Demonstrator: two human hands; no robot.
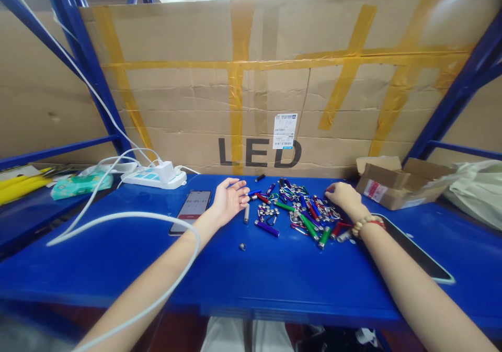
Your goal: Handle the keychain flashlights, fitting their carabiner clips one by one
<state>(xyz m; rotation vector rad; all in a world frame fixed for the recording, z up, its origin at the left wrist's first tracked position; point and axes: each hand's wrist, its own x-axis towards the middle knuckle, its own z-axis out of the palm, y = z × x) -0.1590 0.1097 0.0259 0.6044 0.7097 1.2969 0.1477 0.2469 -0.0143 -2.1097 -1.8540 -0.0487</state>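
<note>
My left hand is turned palm up beside the pile, its fingers loosely bent and apart, with nothing visible in it. A blue tube lies just past its fingertips, and a silver tube is below them. My right hand, a beaded bracelet at its wrist, reaches the pile's right edge with fingers curled together; what they hold, if anything, is hidden. Between the hands are small coloured metal tubes, like a green tube and a purple tube, mixed with carabiner clips and button cells.
A phone showing a timer lies left of the pile. A white cable loops across my left forearm from a power strip. A dark tablet lies under my right forearm. An open carton stands behind it; a small metal cap lies in front.
</note>
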